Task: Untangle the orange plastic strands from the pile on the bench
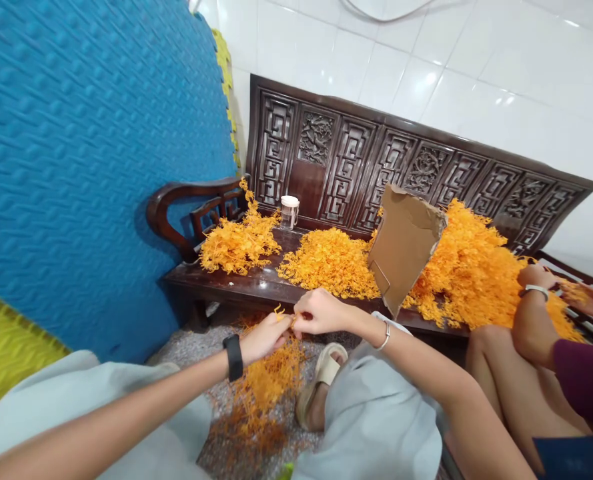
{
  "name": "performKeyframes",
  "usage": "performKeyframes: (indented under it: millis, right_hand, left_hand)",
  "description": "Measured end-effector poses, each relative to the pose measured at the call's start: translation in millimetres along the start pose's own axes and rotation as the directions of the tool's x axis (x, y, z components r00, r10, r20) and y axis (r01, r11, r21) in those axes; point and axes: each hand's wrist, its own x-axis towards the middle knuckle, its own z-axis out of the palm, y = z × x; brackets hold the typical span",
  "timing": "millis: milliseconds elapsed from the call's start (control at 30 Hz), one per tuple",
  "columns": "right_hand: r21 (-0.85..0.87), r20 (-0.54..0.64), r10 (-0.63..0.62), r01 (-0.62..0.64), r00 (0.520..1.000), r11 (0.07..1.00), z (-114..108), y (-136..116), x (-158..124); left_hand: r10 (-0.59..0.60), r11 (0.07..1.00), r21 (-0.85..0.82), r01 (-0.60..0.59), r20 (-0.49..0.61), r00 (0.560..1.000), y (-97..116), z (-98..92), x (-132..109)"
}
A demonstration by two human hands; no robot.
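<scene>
My left hand (265, 337), with a black band on the wrist, and my right hand (319, 312), with a thin bracelet, meet in front of a dark wooden bench (256, 288). Both pinch the same small orange plastic flower sprig (282, 315) between closed fingers. Under my hands a bunch of orange sprigs (269, 387) hangs down toward the floor. Piles of the same orange flowers lie on the bench seat: a small one (239, 243) at the left, a flatter one (331, 261) in the middle, a big heap (471, 267) at the right.
A piece of brown cardboard (403, 247) stands tilted among the heaps. A clear jar with a white lid (289, 212) sits at the bench back. Blue and yellow foam mats (76, 167) lean at the left. Another person's hand (536, 277) and knees are at the right.
</scene>
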Motion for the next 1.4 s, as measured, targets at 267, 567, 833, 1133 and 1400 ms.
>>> performKeyframes:
  millis: [267, 567, 833, 1133, 1400]
  right_hand:
    - [-0.171, -0.223, 0.035, -0.074, 0.974, 0.982, -2, 32, 34]
    - [-0.402, -0.501, -0.09, -0.14, 0.861, 0.905, -12, 66, 82]
    - [-0.562, -0.501, -0.228, -0.114, 0.835, 0.819, -17, 69, 82]
    - [-0.307, -0.64, 0.007, -0.264, 0.768, 0.914, -26, 95, 77]
    - [0.239, -0.719, 0.513, -0.526, 0.469, 0.816, -59, 186, 18]
  left_hand:
    - [-0.063, 0.989, -0.134, 0.064, 0.009, 0.998, 28, -29.4, 27]
    - [-0.012, 0.957, -0.29, -0.013, -0.083, 0.996, 65, -62.4, 62]
    - [-0.018, 0.94, -0.341, -0.005, -0.064, 0.998, 68, -70.2, 59]
    - [-0.047, 0.935, -0.353, 0.015, -0.082, 0.995, 66, -73.8, 29]
    - [0.016, 0.948, -0.319, -0.024, -0.026, 1.0, 51, -80.6, -32]
